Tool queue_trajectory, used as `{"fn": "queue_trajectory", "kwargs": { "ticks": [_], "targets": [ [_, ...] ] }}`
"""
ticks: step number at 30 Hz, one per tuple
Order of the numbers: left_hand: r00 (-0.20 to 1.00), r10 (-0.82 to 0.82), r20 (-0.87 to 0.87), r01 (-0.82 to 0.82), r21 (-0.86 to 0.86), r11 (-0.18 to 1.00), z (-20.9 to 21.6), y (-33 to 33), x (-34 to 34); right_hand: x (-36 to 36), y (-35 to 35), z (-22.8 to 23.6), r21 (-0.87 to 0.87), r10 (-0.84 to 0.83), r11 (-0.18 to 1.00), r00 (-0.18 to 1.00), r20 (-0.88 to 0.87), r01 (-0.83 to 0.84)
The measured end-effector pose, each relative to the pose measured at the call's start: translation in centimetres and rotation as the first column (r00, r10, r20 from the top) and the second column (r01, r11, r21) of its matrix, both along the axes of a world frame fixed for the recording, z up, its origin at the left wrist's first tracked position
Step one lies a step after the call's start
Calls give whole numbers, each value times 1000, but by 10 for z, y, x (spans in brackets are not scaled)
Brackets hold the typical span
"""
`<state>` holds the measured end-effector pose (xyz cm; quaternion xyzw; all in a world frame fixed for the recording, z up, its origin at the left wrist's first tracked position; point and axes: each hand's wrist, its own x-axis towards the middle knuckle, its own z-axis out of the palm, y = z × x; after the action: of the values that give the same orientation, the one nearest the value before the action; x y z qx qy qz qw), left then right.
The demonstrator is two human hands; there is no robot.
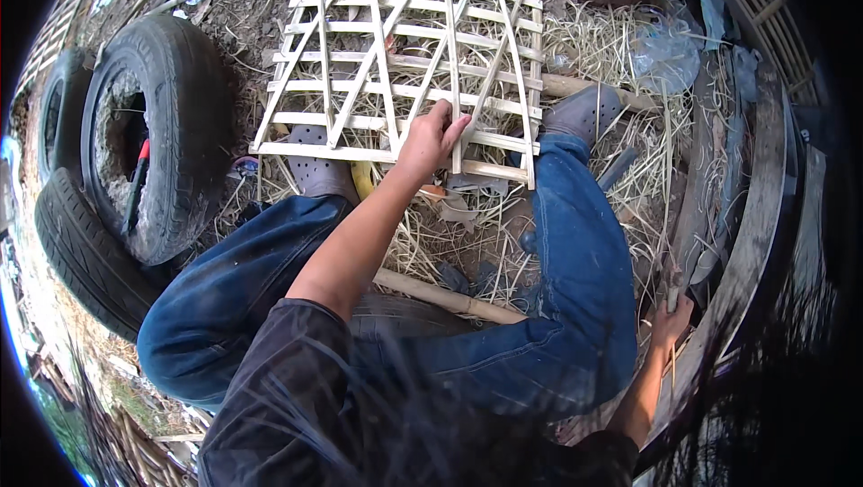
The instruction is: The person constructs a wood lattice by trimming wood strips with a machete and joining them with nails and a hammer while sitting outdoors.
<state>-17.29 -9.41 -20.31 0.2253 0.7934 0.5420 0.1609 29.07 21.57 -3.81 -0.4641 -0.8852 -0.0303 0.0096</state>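
A woven lattice of pale split bamboo slats (393,27), with crosswise strips and zigzag diagonals, lies in front of me across my feet. My left hand (431,138) grips it near its close edge, fingers curled around a slat and thumb pointing right. Off to the right, beside the weathered planks, my right hand (671,322) is low down and closed. A short greyish-brown, stick-like end shows above its fingers; I cannot make out what the whole thing is. Grey perforated clogs (584,116) are on my feet, and one is partly behind the lattice.
Old tyres (193,128) stand at the left, with a red-and-black handled tool (141,177) inside one. A bamboo pole (449,296) lies between my legs. Straw-like shavings (647,181) cover the ground. Crumpled clear plastic (667,57) and long planks (760,190) are on the right.
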Motion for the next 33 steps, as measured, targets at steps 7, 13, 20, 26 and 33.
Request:
{"fn": "queue_trajectory", "kwargs": {
  "ticks": [7, 13, 20, 26, 33],
  "targets": [
    [999, 32, -37, -32, 12, 999, -3, -8, -1, 0, -3, 10, 249, 16, 967, 956, -294, 60],
    [999, -7, 32, 9, -78, 997, 3, -6, -3, -83, -30, 85, -310, -317, 934, 810, -493, 177],
    [1000, 15, -26, -14, 42, 999, 0, -3, -3, -220, -90, 85, -313, 327, 807, 821, -468, -500],
    [1000, -1, 17, 1, -4, 1000, 1, -5, -4, -320, -150, 26, -609, 522, 475, 761, -386, -635],
    [999, -20, 33, 21, -36, 999, 7, -8, -6, -335, -162, -28, -647, 758, 397, 630, -168, -651]
  ]
}}
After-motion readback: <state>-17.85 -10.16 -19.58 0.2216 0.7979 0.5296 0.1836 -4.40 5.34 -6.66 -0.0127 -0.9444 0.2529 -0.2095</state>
